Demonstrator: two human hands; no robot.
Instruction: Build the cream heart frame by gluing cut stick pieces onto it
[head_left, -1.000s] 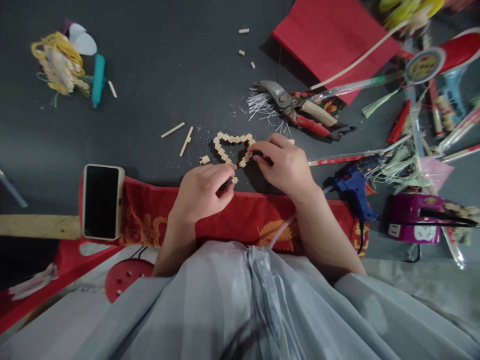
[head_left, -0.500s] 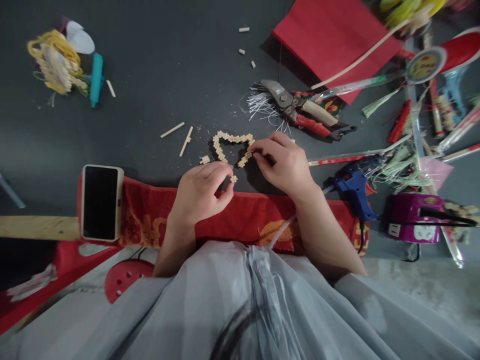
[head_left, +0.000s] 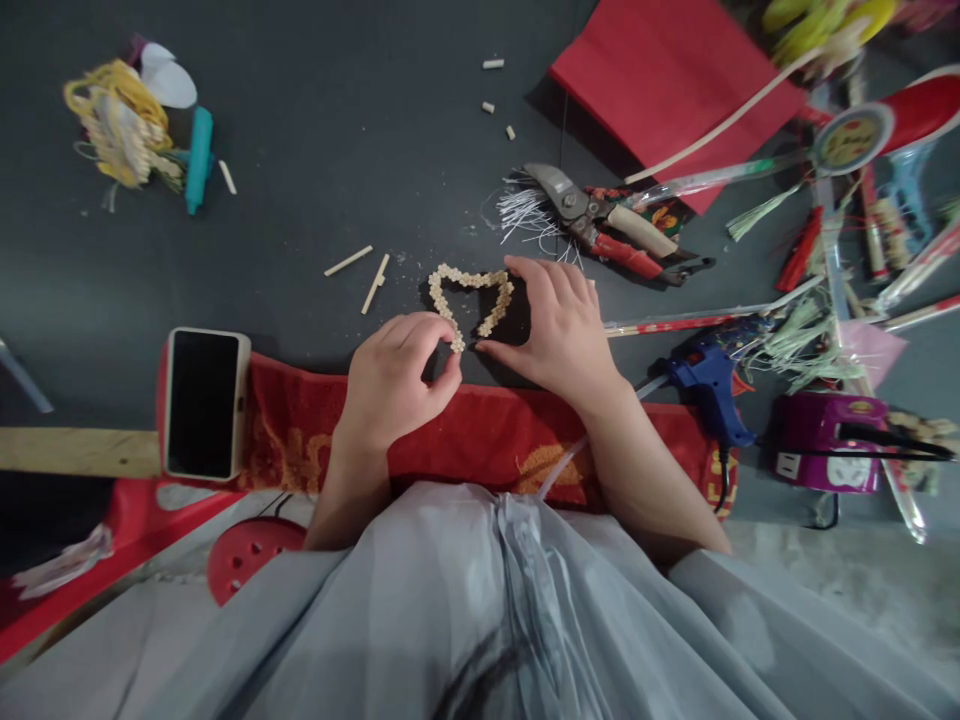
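Note:
An outline [head_left: 470,280] of small pale flower-shaped pieces, roughly heart-like with a gap at its near end, lies on the dark tabletop. Pinched between the thumb and forefinger of my left hand [head_left: 397,375] is one small flower-shaped piece [head_left: 457,344], right at the outline's near left end. My right hand [head_left: 559,325] curves round the right side of the outline, thumb and fingers apart, holding nothing. Whether its fingertips touch the pieces I cannot tell.
Pruning shears [head_left: 600,220], a red paper stack [head_left: 675,90] and a blue glue gun [head_left: 709,385] lie to the right. A phone [head_left: 206,405] rests on the red towel [head_left: 292,420] at left. Pale stick pieces [head_left: 349,261] and a teal tube [head_left: 198,160] lie further off.
My left hand has brought the flower piece slightly up and left, to the outline's near left end. My right hand's pinch on the right side has spread apart.

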